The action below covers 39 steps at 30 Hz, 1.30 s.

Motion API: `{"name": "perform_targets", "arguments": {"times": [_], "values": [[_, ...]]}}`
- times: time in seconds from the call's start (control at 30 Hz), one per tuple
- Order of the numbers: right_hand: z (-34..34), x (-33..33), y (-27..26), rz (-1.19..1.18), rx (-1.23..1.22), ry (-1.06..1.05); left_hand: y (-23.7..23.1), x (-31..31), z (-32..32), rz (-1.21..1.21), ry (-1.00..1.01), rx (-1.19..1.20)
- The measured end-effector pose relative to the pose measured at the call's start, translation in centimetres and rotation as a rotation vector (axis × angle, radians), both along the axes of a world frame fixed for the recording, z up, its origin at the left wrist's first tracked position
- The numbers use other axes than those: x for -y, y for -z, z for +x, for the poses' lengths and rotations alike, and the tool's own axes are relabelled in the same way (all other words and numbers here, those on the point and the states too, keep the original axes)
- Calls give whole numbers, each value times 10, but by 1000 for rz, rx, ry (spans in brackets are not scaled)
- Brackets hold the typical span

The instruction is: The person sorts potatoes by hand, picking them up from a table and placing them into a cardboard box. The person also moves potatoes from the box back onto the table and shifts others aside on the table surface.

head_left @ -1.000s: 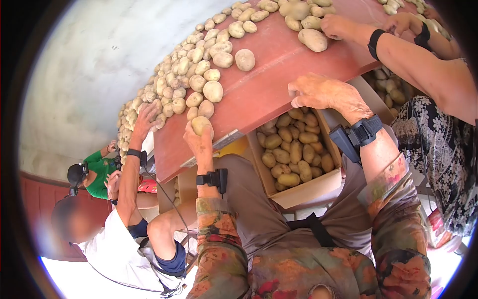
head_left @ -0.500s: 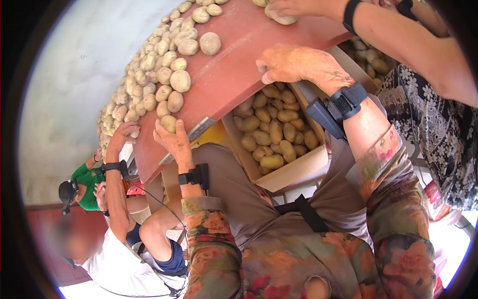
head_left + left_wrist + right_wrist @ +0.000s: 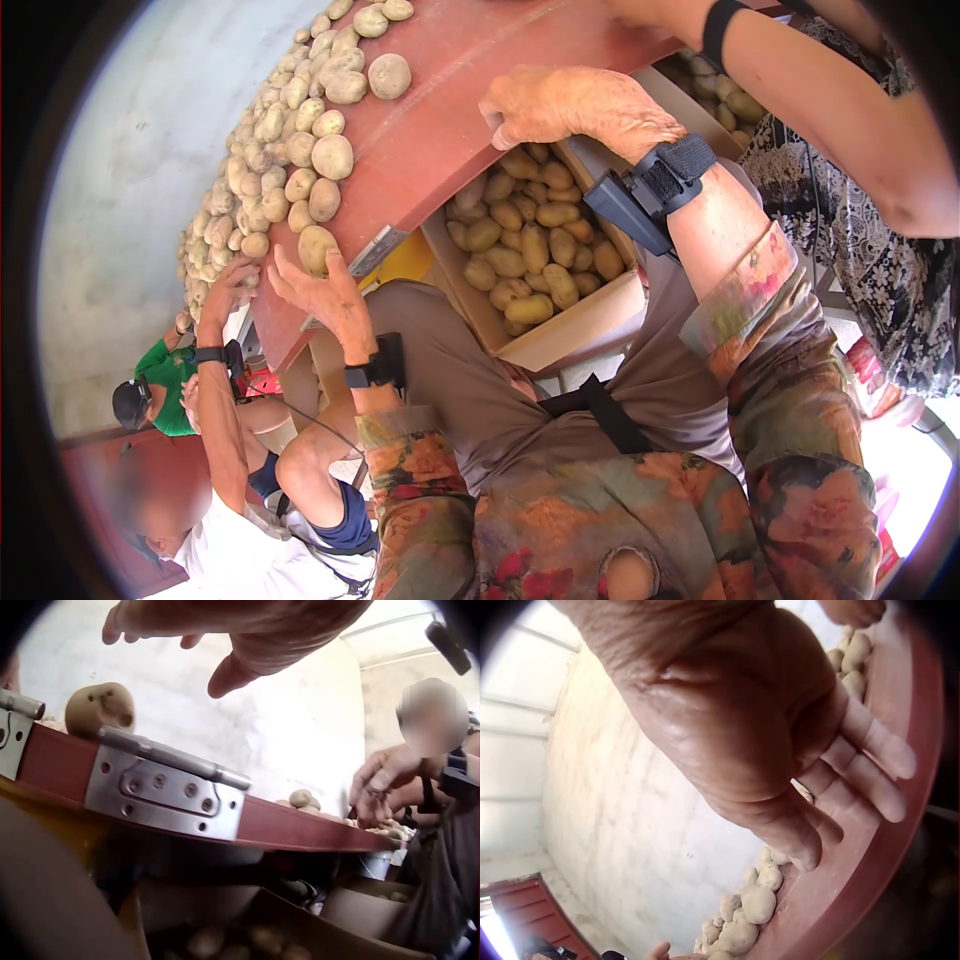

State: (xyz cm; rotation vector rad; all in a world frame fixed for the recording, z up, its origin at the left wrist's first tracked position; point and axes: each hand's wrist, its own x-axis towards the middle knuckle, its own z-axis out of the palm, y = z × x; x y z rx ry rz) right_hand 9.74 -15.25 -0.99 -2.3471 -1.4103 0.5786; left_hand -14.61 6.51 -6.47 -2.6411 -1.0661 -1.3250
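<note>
My left hand [image 3: 328,305] is at the near edge of the red table [image 3: 430,130], fingers spread, close to a single potato [image 3: 318,250]. In the left wrist view that potato [image 3: 97,710] sits on the edge beside a metal hinge [image 3: 165,784], and the spread fingers hang above and apart from it. With nothing in its loosely bent fingers, my right hand [image 3: 575,105] hovers over the table edge. The right wrist view shows its palm and relaxed fingers. Below it, a cardboard box [image 3: 560,340] full of potatoes [image 3: 535,250] stands between my knees.
A long heap of potatoes [image 3: 270,150] lines the table's left part. On the left, a person in white [image 3: 250,540] reaches into it; another in green [image 3: 172,385] is beyond. At right a neighbour's arm [image 3: 820,110] crosses above a second box of potatoes [image 3: 720,95].
My left fingers, earlier around the potato at the edge, are now spread away from it. The head view has shifted, so table and box appear further up and left. My right hand stays empty.
</note>
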Motion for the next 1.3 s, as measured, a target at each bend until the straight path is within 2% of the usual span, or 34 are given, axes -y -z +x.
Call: {"name": "perform_targets", "arguments": {"times": [0.07, 0.1, 0.17, 0.23, 0.27, 0.3, 0.33, 0.37, 0.4, 0.47, 0.5, 0.57, 0.7, 0.77, 0.8, 0.87, 0.9, 0.97, 1.0, 1.07, 1.1, 1.2, 1.3], "values": [[0, 1, -2, -3, -10, 9, -7, 29, 3, 64, 166, 83], [0, 1, -2, 1, -15, 17, -4, 40, 3, 61, 167, 79], [-1, 1, 0, 25, -19, 31, 1, 62, 2, 46, 299, 39], [-1, 1, 2, 49, -19, 43, 12, 89, 0, -317, 543, -133], [1, -1, 1, 45, -29, 21, 25, 98, 3, -399, 664, -256], [1, -2, 1, 41, -38, 0, 32, 105, 7, -315, 845, -410], [-1, -1, 0, 41, -38, 0, 48, 108, 8, -354, 900, -559], [-3, 1, -1, 30, -42, 24, 62, 111, 7, -440, 900, -705], [-4, 3, -4, 19, -46, 51, 69, 113, 7, -435, 901, -706], [-7, 9, -9, 16, -44, 71, 84, 113, 8, -502, 906, -1049], [-8, 11, -10, 9, -43, 85, 96, 113, 10, -499, 907, -1050], [-3, 8, -6, 12, -14, 74, 126, 109, 15, -455, 812, -1284], [-2, 11, -5, 40, -38, 64, 158, 97, 15, -384, 931, -1250], [2, 7, -1, 4, -27, 55, 162, 106, 23, -338, 847, -1439], [5, 4, 0, -26, -10, 44, 170, 108, 25, -331, 843, -1436], [3, 7, 3, 30, -6, 49, 189, 108, 25, -241, 705, -1459], [2, 9, 3, 77, -5, 57, 182, 111, 28, -231, 688, -1455], [-3, 15, -5, 91, 22, 47, 162, 119, 34, -188, 682, -1621], [-5, 17, -8, 90, 42, 44, 159, 120, 34, -183, 667, -1616], [-3, 16, -8, 85, 49, 27, 154, 118, 34, -308, 726, -1456], [-2, 15, -6, 75, 57, 19, 145, 120, 37, -315, 728, -1570], [-7, 15, -13, 43, 76, 6, 179, 112, 20, -364, 659, -1486], [-7, 18, -11, 33, 18, 29, 188, 116, 23, -303, 702, -1515]]}}
